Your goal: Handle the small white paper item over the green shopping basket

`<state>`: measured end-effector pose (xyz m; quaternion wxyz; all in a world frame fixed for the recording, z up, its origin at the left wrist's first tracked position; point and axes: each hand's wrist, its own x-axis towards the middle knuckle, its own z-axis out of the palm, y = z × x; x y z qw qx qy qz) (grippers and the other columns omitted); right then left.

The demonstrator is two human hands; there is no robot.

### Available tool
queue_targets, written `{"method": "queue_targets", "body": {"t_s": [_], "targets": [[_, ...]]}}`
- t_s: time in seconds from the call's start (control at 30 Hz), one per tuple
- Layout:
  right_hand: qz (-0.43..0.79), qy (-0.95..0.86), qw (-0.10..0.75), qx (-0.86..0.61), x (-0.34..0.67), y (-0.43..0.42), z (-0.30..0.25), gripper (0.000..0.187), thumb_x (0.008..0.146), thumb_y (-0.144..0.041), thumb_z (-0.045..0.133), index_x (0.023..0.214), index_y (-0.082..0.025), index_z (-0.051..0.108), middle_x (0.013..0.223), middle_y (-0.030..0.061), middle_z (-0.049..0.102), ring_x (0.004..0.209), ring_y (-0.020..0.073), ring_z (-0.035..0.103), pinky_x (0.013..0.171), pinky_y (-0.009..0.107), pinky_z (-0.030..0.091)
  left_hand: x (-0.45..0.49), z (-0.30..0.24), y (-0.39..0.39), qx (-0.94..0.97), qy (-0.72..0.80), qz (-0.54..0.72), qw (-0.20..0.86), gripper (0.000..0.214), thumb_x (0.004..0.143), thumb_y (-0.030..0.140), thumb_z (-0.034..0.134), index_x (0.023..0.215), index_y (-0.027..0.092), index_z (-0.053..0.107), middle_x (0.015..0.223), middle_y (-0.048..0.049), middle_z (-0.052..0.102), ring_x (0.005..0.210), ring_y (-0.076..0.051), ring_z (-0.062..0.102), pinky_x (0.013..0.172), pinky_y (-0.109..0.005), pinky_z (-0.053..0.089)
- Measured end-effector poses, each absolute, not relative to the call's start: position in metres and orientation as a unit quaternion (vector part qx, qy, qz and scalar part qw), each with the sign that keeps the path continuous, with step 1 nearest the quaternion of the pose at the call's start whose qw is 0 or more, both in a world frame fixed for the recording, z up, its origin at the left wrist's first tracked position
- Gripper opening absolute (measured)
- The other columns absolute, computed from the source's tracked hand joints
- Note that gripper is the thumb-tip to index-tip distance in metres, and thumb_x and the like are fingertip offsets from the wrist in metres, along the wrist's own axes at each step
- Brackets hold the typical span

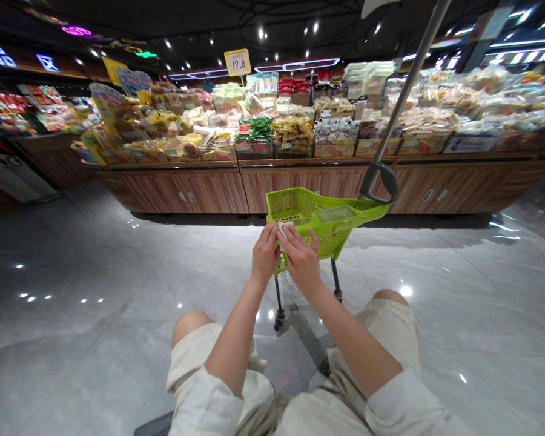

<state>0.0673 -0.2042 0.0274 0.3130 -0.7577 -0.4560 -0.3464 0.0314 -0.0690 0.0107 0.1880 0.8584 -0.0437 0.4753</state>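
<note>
A lime-green plastic shopping cart [329,239] with latticed sides stands in front of me on thin dark legs with casters. At its near left corner, both hands meet around a small white tissue [285,227]. My left hand [266,251] has its fingers closed together at the tissue's left edge, beside the cart's rim. My right hand [302,257] presses the tissue from the right, fingers bent over it and thumb side hidden in part. Whether the fingertips also touch the rim, I cannot tell.
Behind the cart runs a long wood-fronted display counter [295,181] piled with packaged snacks. A grey pole [409,97] rises near the cart's dark handle [381,181]. A yellow-edged price sign [237,62] stands above the goods. Glossy grey tiles [95,260] cover the floor.
</note>
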Motion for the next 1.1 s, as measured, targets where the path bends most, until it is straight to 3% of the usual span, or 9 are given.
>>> {"method": "queue_targets", "body": {"t_s": [0.17, 0.3, 0.43, 0.63, 0.77, 0.93, 1.1], "targets": [[-0.352, -0.469, 0.284, -0.758, 0.090, -0.234, 0.032, 0.049, 0.094, -0.007, 0.039, 0.136, -0.025, 0.056, 0.142, 0.0018, 0.055, 0.136, 0.0142, 0.049, 0.126, 0.043, -0.003, 0.031, 0.012, -0.065, 0.864, -0.040, 0.469, 0.180, 0.047, 0.101, 0.035, 0.050, 0.145, 0.021, 0.043, 0.133, -0.0142, 0.055, 0.130, -0.026, 0.052, 0.109, -0.043, 0.046], [-0.381, -0.381, 0.296, -0.789, 0.121, -0.263, 0.032, 0.051, 0.092, -0.005, 0.040, 0.134, -0.028, 0.058, 0.139, -0.0004, 0.059, 0.134, 0.0160, 0.051, 0.125, 0.047, 0.001, 0.035, 0.011, -0.066, 0.858, -0.037, 0.480, 0.180, 0.052, 0.098, 0.041, 0.054, 0.145, 0.022, 0.043, 0.132, -0.0138, 0.056, 0.129, -0.026, 0.053, 0.109, -0.043, 0.046], [-0.373, -0.355, 0.319, -0.796, 0.110, -0.244, 0.031, 0.047, 0.094, -0.006, 0.038, 0.131, -0.025, 0.060, 0.137, 0.0012, 0.060, 0.133, 0.0173, 0.052, 0.125, 0.048, 0.004, 0.036, 0.010, -0.069, 0.854, -0.037, 0.484, 0.186, 0.051, 0.099, 0.039, 0.053, 0.145, 0.022, 0.042, 0.132, -0.0141, 0.056, 0.129, -0.026, 0.052, 0.109, -0.043, 0.046], [-0.311, -0.483, 0.297, -0.763, 0.073, -0.211, 0.031, 0.049, 0.094, -0.008, 0.038, 0.138, -0.023, 0.054, 0.145, 0.0042, 0.052, 0.139, 0.0150, 0.045, 0.127, 0.043, 0.003, 0.032, 0.010, -0.065, 0.861, -0.048, 0.471, 0.188, 0.044, 0.102, 0.026, 0.045, 0.146, 0.020, 0.042, 0.136, -0.0152, 0.054, 0.133, -0.025, 0.049, 0.111, -0.043, 0.045], [-0.342, -0.460, 0.289, -0.767, 0.095, -0.238, 0.032, 0.052, 0.092, -0.005, 0.039, 0.135, -0.027, 0.057, 0.141, 0.0022, 0.056, 0.136, 0.0150, 0.049, 0.126, 0.045, -0.001, 0.032, 0.011, -0.064, 0.860, -0.044, 0.473, 0.187, 0.048, 0.100, 0.035, 0.052, 0.145, 0.022, 0.043, 0.134, -0.0139, 0.055, 0.130, -0.025, 0.052, 0.110, -0.043, 0.046], [-0.362, -0.374, 0.315, -0.793, 0.105, -0.244, 0.031, 0.048, 0.093, -0.006, 0.039, 0.131, -0.026, 0.061, 0.137, 0.0017, 0.060, 0.134, 0.0164, 0.051, 0.126, 0.048, 0.002, 0.036, 0.010, -0.069, 0.854, -0.040, 0.485, 0.185, 0.051, 0.098, 0.038, 0.056, 0.145, 0.022, 0.043, 0.133, -0.0135, 0.056, 0.130, -0.026, 0.052, 0.109, -0.043, 0.046], [-0.311, -0.468, 0.294, -0.773, 0.072, -0.211, 0.031, 0.048, 0.095, -0.009, 0.038, 0.138, -0.023, 0.054, 0.145, 0.0044, 0.052, 0.140, 0.0153, 0.044, 0.127, 0.044, 0.005, 0.033, 0.010, -0.068, 0.859, -0.042, 0.471, 0.196, 0.044, 0.102, 0.025, 0.045, 0.145, 0.019, 0.043, 0.136, -0.0147, 0.054, 0.132, -0.024, 0.050, 0.111, -0.042, 0.045]]}}
